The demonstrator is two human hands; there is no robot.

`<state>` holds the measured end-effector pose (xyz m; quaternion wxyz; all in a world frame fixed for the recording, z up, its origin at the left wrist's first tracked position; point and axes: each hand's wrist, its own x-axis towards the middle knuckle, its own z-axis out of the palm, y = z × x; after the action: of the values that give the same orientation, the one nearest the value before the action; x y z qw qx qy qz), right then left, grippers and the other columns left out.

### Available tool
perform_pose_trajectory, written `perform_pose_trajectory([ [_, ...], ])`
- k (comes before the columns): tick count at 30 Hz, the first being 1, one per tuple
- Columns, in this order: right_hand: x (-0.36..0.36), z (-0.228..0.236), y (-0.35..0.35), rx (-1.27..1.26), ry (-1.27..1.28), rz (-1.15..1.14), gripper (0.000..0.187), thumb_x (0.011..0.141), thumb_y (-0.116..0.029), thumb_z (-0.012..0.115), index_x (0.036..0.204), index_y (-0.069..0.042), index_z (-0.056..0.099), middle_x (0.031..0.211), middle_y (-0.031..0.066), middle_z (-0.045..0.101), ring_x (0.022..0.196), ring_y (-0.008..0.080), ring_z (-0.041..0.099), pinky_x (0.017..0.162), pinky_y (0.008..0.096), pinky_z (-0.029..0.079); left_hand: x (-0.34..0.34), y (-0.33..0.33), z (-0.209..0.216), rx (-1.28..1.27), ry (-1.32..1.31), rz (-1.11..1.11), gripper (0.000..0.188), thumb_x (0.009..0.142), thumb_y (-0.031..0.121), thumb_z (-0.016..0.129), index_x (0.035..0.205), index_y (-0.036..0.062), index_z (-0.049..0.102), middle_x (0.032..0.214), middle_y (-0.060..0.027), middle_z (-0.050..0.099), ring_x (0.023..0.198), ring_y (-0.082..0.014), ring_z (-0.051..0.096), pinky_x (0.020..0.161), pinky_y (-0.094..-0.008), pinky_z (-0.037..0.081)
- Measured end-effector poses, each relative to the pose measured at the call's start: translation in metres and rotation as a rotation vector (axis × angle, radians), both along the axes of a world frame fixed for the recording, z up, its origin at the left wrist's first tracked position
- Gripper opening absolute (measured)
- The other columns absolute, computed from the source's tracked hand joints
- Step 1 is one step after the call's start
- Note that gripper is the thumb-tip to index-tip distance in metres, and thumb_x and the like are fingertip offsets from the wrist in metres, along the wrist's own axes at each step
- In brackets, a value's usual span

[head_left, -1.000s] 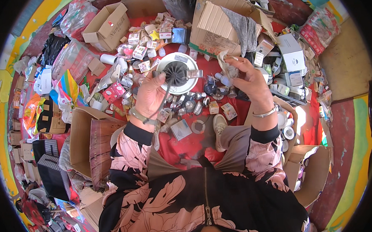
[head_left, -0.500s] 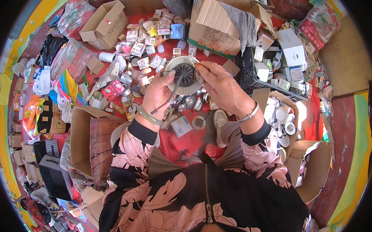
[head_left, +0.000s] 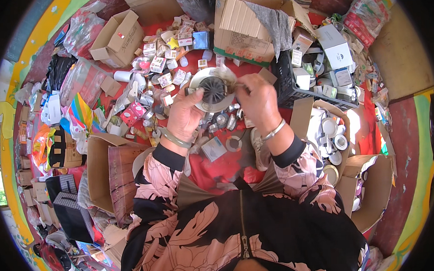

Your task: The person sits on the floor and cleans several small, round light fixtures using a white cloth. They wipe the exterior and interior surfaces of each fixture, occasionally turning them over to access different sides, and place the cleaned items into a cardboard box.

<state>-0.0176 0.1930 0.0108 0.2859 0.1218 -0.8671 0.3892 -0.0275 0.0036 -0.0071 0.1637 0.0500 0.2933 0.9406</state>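
Note:
My left hand (head_left: 183, 115) holds a round downlight fitting (head_left: 213, 89) by its left rim; the fitting has a white ring and a dark finned centre. My right hand (head_left: 257, 102) grips the fitting's right side, its fingers pinched on a small metal clip at the rim. Both hands hold it above a red cloth (head_left: 213, 167) strewn with small silvery metal parts (head_left: 221, 120). A green bangle is on the left wrist and a silver one on the right.
Several small printed boxes (head_left: 168, 65) lie beyond the hands. A large cardboard box (head_left: 244, 30) with a grey cloth and a black crate (head_left: 292, 81) stand at the back right. An open box of white round fittings (head_left: 330, 133) is at the right, another cardboard box (head_left: 99, 165) at the left.
My right hand came in from the right side of the cloth to the fitting and now grips its right rim. The left hand kept hold of the fitting.

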Motion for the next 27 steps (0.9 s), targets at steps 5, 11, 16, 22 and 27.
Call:
perform_pose_trajectory([
  [5,-0.022,0.010,0.042,-0.287,-0.200,-0.261,0.016,0.072,-0.010,0.061,0.086,-0.003,0.063,0.083,0.0144,0.063,0.075,0.0300,0.061,0.066,0.0364,0.049,-0.011,-0.009,-0.016,0.208,-0.133,0.148,0.029,0.081,0.005,0.060,0.109,-0.0014,0.054,0.108,-0.0140,0.061,0.101,-0.0255,0.059,0.091,-0.0431,0.047],
  [11,0.005,0.022,-0.010,0.024,0.116,0.054,0.020,0.068,-0.004,0.061,0.087,-0.007,0.065,0.078,0.0098,0.057,0.070,0.0276,0.058,0.062,0.0352,0.049,-0.017,-0.006,-0.015,0.203,-0.193,0.165,0.028,0.081,0.004,0.060,0.109,0.0004,0.054,0.111,-0.0129,0.060,0.104,-0.0244,0.058,0.093,-0.0428,0.046],
  [16,0.006,0.009,-0.027,0.382,0.074,0.026,0.019,0.069,-0.006,0.059,0.087,-0.002,0.060,0.082,0.0098,0.051,0.078,0.0275,0.053,0.062,0.0367,0.047,-0.007,0.006,0.001,0.066,-0.064,0.154,0.028,0.084,0.011,0.061,0.109,0.0026,0.054,0.107,-0.0093,0.061,0.099,-0.0212,0.059,0.089,-0.0365,0.047],
  [22,0.004,-0.004,-0.029,0.550,-0.096,0.038,0.022,0.070,-0.005,0.054,0.091,0.003,0.057,0.086,0.0146,0.051,0.085,0.0310,0.051,0.070,0.0386,0.046,0.000,0.012,0.008,-0.077,-0.081,0.188,0.027,0.084,0.014,0.061,0.109,0.0044,0.054,0.101,-0.0065,0.062,0.092,-0.0170,0.061,0.082,-0.0317,0.048],
  [27,0.011,0.000,-0.035,0.582,-0.172,0.122,0.026,0.070,-0.004,0.053,0.094,0.005,0.056,0.093,0.0162,0.052,0.086,0.0313,0.052,0.072,0.0380,0.046,0.005,0.017,0.006,-0.034,-0.123,0.285,0.024,0.085,0.013,0.061,0.107,0.0057,0.055,0.099,-0.0068,0.063,0.090,-0.0173,0.061,0.081,-0.0326,0.048],
])
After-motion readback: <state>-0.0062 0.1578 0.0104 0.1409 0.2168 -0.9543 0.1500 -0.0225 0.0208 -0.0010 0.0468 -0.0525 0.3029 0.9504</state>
